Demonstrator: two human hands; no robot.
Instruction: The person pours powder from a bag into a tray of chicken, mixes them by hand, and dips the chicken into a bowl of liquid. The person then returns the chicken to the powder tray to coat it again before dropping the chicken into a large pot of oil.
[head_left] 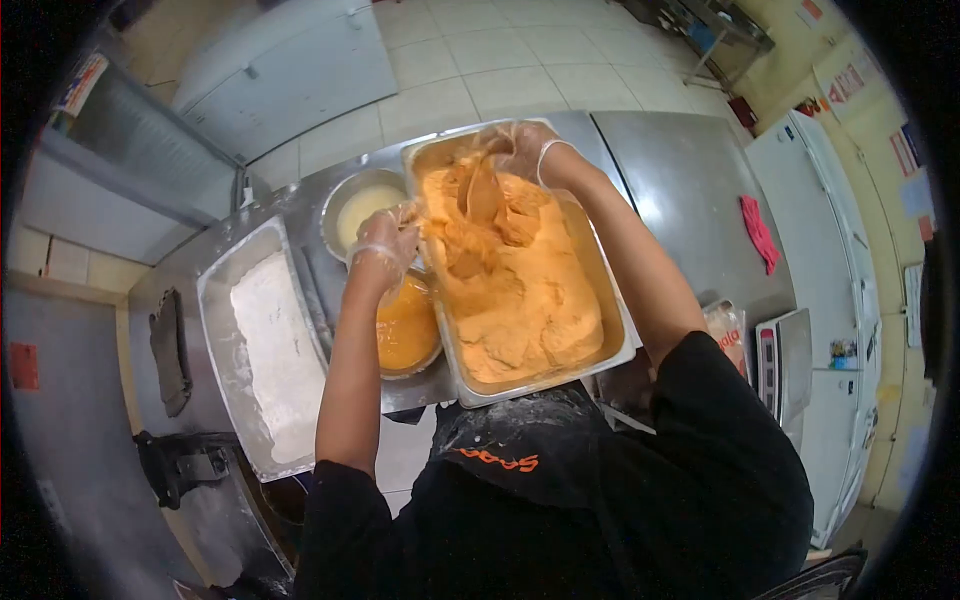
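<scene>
A deep steel pan point(620, 345) holds a thick bed of orange breading powder point(525, 310). Several lumpy pieces coated in orange point(515, 225) lie at its far end. There my right hand point(520, 150), in a clear plastic glove, has its fingers bent around the top of a long coated piece point(484, 192); motion blurs the fingertips. My left hand point(388, 240), also gloved, is at the pan's left rim with curled, powder-dusted fingers. What those fingers grip, if anything, I cannot make out.
Left of the pan are a bowl of pale liquid point(365, 208), a bowl of orange liquid point(408, 330) and a tray of white flour point(275, 350). A dark cloth point(170, 352) lies far left. On the right are a pink cloth point(759, 234), a plastic bag point(727, 332) and a scale point(790, 365).
</scene>
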